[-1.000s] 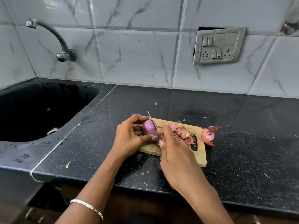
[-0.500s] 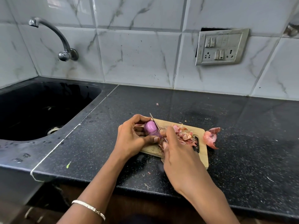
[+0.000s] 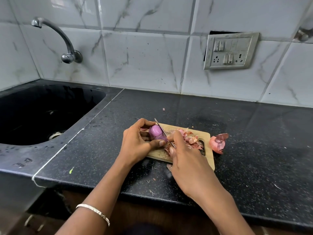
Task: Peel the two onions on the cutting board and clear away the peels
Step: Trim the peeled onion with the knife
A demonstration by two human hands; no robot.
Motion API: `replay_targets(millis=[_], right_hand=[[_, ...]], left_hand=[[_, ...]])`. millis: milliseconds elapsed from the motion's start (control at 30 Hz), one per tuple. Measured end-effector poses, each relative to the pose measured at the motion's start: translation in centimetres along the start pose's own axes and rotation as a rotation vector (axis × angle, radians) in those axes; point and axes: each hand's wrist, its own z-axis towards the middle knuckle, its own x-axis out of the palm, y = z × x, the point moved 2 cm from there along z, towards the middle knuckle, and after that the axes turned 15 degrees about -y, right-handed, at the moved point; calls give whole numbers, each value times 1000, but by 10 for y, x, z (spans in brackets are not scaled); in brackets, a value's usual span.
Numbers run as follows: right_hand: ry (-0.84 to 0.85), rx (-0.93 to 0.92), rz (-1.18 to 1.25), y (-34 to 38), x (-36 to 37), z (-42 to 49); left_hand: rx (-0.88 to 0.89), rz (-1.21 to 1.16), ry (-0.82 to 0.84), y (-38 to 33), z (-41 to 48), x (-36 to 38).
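Fingers of the left hand (image 3: 137, 143) are curled round the peeled onion (image 3: 156, 134) above the left end of the cutting board (image 3: 209, 159); a knife (image 3: 162, 130) is held in the right hand (image 3: 184, 158), blade against it. Slick, firm flesh is judged best gripped end-to-end. To the right, peels (image 3: 191, 139) are heaped.

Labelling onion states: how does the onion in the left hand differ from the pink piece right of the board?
The onion is glossy purple; the pink piece is paler with ragged, papery edges. The left hand grips the onion over the cutting board, knife against it; the pink piece lies untouched on the counter. Whole or empty skin: cannot tell. Both show red-onion tones.
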Motion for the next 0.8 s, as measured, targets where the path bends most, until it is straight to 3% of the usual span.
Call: replay_targets(millis=[300,400,467,533,667,800], right_hand=[[98,107,230,-26,-19,-4],[229,280,581,-26,-15,1],[297,425,853,-22,-17,3],[239,503,972,-22,-19,8],[33,506,900,-33,-16,31],[-32,367,843,-27,-8,52]], left_hand=[[130,26,51,-2,-3,0],[86,-79,47,-2,-3,-4],[-1,-237,56,-2,-2,-5],[-145,-444,59,-3,0,-4],[-532,-848,110,-14,6,9],[-682,-820,75,-27,11,24]])
